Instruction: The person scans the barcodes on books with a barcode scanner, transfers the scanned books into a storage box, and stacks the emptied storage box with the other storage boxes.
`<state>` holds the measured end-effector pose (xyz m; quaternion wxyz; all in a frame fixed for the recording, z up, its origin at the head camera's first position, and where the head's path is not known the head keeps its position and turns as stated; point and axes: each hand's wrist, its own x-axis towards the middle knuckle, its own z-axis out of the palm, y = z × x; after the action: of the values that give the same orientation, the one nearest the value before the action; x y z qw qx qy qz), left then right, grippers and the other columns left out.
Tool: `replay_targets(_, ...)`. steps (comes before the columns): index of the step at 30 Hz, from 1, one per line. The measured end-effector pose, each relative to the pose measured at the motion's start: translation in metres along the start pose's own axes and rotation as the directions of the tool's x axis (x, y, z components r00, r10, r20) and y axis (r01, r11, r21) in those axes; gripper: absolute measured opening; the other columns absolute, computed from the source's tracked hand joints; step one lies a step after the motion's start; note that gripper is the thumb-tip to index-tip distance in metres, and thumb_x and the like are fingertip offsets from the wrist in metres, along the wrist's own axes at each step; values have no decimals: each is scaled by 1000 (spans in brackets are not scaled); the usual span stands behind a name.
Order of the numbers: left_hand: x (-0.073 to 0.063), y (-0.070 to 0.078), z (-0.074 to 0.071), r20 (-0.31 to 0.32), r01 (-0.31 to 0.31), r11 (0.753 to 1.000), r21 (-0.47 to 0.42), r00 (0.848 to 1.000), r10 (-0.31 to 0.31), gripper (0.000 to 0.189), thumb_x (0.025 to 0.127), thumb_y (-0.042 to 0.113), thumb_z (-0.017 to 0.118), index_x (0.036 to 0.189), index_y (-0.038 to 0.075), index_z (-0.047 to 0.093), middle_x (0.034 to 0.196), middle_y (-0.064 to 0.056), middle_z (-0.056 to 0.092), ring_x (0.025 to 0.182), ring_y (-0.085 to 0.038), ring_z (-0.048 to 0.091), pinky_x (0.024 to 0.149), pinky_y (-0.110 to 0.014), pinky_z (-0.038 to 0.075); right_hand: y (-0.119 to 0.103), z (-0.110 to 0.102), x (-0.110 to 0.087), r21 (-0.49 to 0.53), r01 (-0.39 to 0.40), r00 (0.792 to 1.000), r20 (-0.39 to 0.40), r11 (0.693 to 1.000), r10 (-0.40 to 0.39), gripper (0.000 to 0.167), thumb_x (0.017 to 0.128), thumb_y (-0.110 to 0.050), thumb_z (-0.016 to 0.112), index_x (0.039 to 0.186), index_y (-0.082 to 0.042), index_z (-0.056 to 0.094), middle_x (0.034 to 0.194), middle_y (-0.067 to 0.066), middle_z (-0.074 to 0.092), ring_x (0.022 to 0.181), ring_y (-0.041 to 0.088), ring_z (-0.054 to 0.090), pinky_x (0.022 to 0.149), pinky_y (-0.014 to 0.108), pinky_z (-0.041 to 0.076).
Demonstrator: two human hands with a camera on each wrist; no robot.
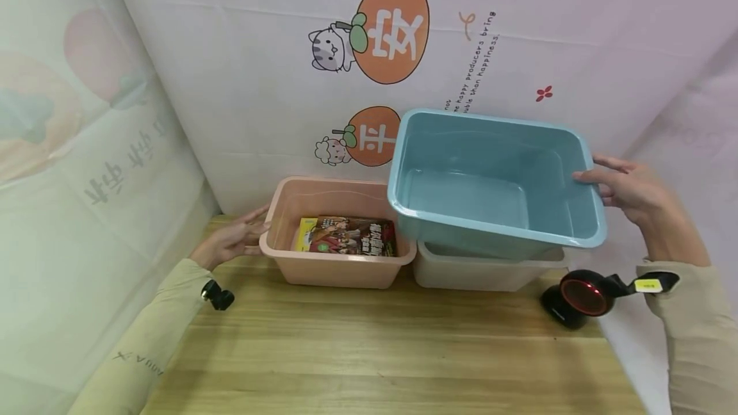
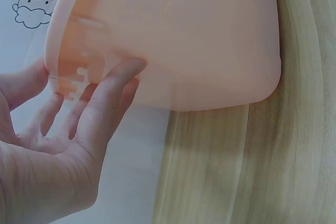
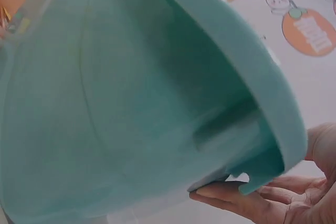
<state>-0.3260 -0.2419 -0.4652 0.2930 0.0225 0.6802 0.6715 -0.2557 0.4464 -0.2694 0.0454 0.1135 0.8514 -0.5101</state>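
My left hand (image 1: 233,240) is at the left end of a pink plastic bin (image 1: 337,272). In the left wrist view its thumb meets the rim, and the other fingers (image 2: 113,85) lie loosely against the outer wall below it. A boxed pack with a printed front (image 1: 354,235) lies inside this bin. My right hand (image 1: 631,189) grips the right end of a blue plastic bin (image 1: 467,191), thumb over the rim and fingers beneath. The blue bin is tilted above a whitish bin (image 1: 473,274), and nothing shows inside it. Its left end overlaps the pink bin's right rim in the head view.
The bins stand at the back of a wooden table (image 1: 392,344), close to a printed cloth backdrop (image 1: 259,82). A black round device with a red ring (image 1: 587,295) is by the right wrist, and a small black wrist mount (image 1: 217,295) sits on the left sleeve.
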Motion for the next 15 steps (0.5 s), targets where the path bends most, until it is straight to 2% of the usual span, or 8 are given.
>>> replay_targets(4, 0, -1, 0, -5, 3, 1000, -4, 1000, -3, 78, 112, 23, 50, 170, 28, -2, 173, -25, 12, 150, -46, 32, 97, -37, 51, 3, -11, 4, 14, -19, 1000, -13, 1000, 19, 88, 104, -24, 66, 168, -7, 8, 81, -30, 65, 73, -2, 71, 67, 20, 60)
replay_targets(10, -4, -1, -3, -22, 15, 1000, -13, 1000, -15, 76, 112, 20, 48, 169, 27, -2, 173, -25, 11, 149, -44, 32, 95, -35, 52, 13, -19, 11, -27, -37, 998, -54, 999, 35, 90, 104, -26, 65, 164, 4, 6, 79, -33, 59, 73, -5, 68, 67, 18, 59)
replay_targets(15, -4, -1, -3, -10, 9, 1000, -6, 1000, -9, 77, 112, 22, 50, 169, 28, -1, 173, -24, 10, 153, -48, 27, 100, -38, 51, 24, -31, 19, -8, -47, 999, 1, 999, 47, 91, 105, -26, 64, 164, 3, 1, 84, -35, 59, 77, -5, 69, 71, 18, 60)
